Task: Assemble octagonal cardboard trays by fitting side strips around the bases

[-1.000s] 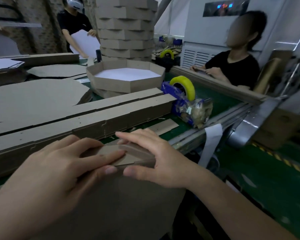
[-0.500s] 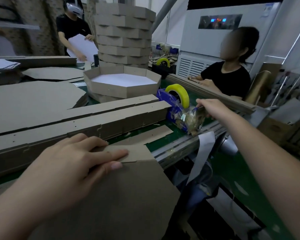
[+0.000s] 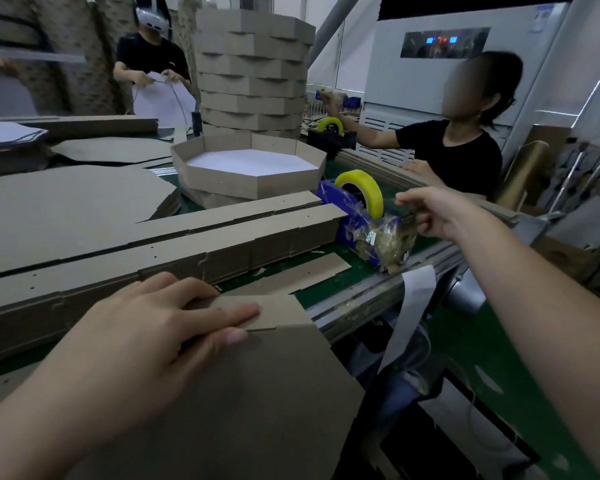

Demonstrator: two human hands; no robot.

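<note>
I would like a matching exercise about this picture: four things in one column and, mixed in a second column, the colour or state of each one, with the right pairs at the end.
Column A
1. left hand
2. right hand
3. tape roll
4. open tray in front of the tall stack

Column B
a. white inside
b. yellow, sitting on the blue dispenser
c. lies flat, pressing the side strip against the cardboard base
d. pinches the tape end beside the dispenser

Pairs: 1-c; 2-d; 3-b; 4-a
</note>
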